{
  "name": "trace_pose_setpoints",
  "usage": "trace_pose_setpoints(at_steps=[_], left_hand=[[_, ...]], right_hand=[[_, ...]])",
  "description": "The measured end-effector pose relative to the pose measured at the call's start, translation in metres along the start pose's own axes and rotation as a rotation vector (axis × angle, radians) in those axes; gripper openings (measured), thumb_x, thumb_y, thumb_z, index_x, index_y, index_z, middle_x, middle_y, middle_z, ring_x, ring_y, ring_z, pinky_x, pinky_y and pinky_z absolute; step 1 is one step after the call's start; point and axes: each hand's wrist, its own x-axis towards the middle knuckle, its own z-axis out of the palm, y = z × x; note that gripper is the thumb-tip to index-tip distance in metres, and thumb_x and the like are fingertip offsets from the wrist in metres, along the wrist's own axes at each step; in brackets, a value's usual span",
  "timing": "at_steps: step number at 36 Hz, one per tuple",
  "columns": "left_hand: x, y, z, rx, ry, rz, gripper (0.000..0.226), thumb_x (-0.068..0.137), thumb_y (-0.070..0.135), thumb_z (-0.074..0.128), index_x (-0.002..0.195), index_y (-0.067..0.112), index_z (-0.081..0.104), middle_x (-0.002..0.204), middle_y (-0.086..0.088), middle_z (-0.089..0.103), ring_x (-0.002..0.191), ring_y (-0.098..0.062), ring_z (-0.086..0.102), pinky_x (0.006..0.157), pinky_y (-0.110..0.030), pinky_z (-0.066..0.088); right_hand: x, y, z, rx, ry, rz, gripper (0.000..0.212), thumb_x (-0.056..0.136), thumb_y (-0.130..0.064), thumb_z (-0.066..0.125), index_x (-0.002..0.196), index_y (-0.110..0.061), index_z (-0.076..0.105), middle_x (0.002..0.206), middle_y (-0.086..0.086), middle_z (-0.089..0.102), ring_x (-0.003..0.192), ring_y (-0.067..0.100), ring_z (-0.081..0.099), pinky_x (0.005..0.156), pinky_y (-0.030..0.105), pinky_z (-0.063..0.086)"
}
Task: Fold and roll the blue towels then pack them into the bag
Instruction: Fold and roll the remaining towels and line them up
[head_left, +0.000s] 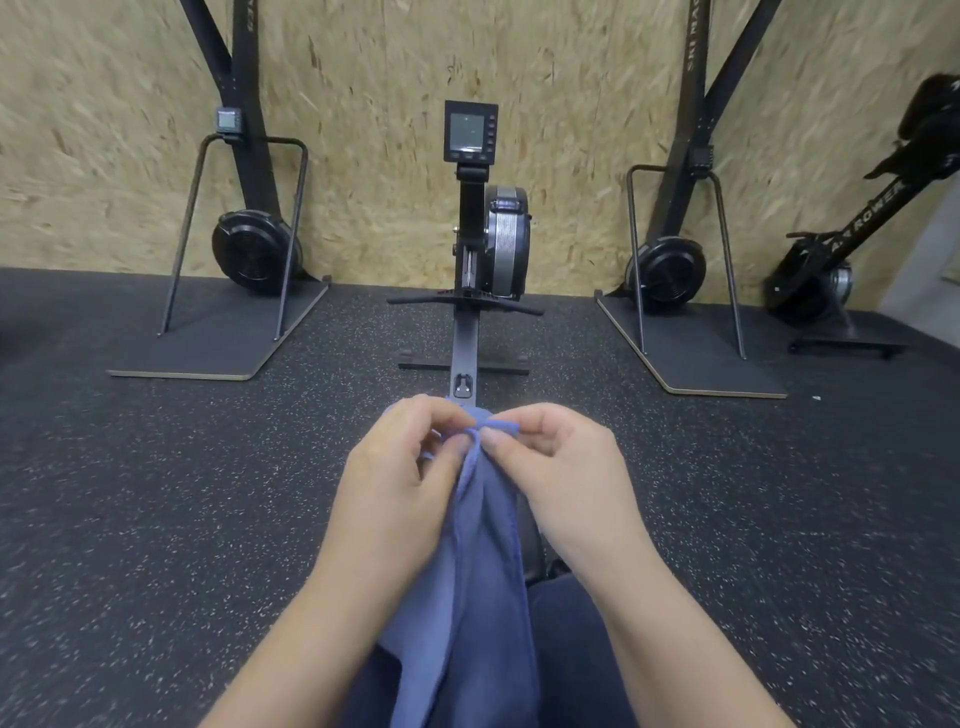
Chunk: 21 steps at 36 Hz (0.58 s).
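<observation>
Pinching blue towel (467, 582) top edge, left hand (400, 483) and right hand (561, 478) together below rower rail (464, 343); looks limp, light — grip corners.

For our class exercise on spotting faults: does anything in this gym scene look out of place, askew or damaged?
Nothing stands out. The left hand and right hand pinch the top edge of the soft blue cloth towel, which hangs bunched, not yet folded. The black rowing machine stands upright. No bag is in view.
</observation>
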Motion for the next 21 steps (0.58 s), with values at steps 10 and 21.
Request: trace_pose_setpoints(at_steps=[10,21], left_hand=[[0.0003,-0.0005,-0.0025,0.047,0.016,0.071,0.015,0.075,0.024,0.066,0.072,0.038,0.063,0.086,0.016,0.062,0.075,0.001,0.057,0.067,-0.008,0.038],[0.0049,0.0042,-0.0087,0.016,-0.004,0.011,0.012,0.070,0.027,0.075,0.069,0.037,0.069,0.079,0.011,0.061,0.073,-0.001,0.056,0.062,-0.007,0.035]], right_hand=[[-0.0010,0.0037,-0.0008,-0.174,-0.097,0.044,0.007,0.095,-0.016,0.054,0.092,-0.021,0.058,0.072,-0.008,0.069,0.070,0.004,0.061,0.074,0.030,0.049],[-0.0038,-0.0003,-0.0067,-0.318,-0.218,0.031,0.019,0.100,-0.017,0.045,0.112,-0.023,0.059,0.101,-0.006,0.071,0.098,0.007,0.064,0.095,0.036,0.047]])
